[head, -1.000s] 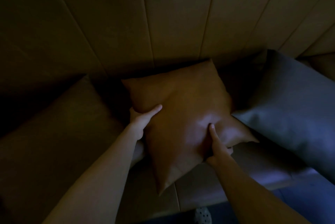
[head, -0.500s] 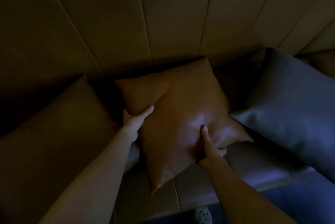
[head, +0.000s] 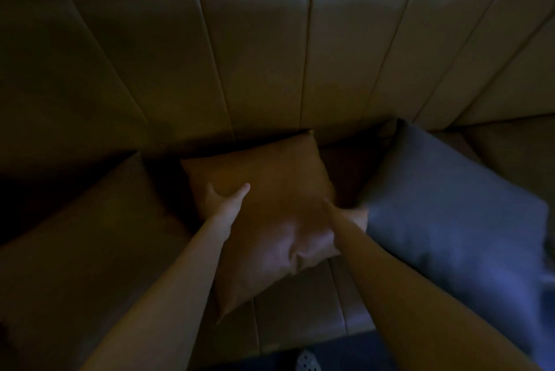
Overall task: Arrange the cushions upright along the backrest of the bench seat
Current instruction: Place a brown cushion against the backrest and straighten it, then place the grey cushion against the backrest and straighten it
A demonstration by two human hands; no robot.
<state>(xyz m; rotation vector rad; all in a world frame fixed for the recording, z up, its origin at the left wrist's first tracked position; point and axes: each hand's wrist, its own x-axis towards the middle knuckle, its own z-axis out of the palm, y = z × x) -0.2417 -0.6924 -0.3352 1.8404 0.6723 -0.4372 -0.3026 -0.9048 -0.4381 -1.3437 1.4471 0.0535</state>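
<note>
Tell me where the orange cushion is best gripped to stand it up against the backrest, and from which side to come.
Grip the orange cushion by its two side edges, coming from the front of the bench. It lies tilted with its top edge at the backrest, so both sides are exposed. The left hand clasps the left edge; the right hand is at the right edge beside the grey cushion.

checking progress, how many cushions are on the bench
3: tan left cushion lying leftward, orange cushion held in the middle, grey cushion at right. More may sit outside the frame.
</note>
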